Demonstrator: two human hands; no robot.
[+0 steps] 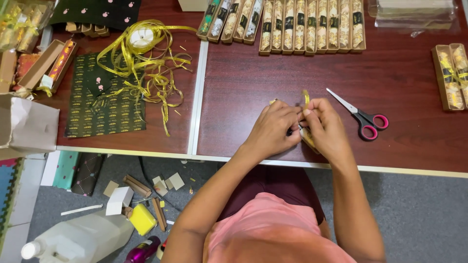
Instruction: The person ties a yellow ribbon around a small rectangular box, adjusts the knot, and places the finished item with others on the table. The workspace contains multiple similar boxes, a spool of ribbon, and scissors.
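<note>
My left hand (pixel 274 127) and my right hand (pixel 327 127) meet over the dark red table (pixel 273 83), fingers pinched together on a small narrow gift box (pixel 308 138) with a strip of gold ribbon (pixel 306 97) sticking up between them. Most of the box is hidden under my fingers. Scissors (pixel 363 118) with black and pink handles lie just right of my right hand.
A row of several narrow boxes (pixel 302 25) lines the far edge. Two tied boxes (pixel 451 75) sit at the right. A tangle of gold ribbon (pixel 146 63) and black patterned paper (pixel 105 104) lie left. On the floor are scraps, a plastic jug (pixel 80 238) and a yellow block (pixel 142 219).
</note>
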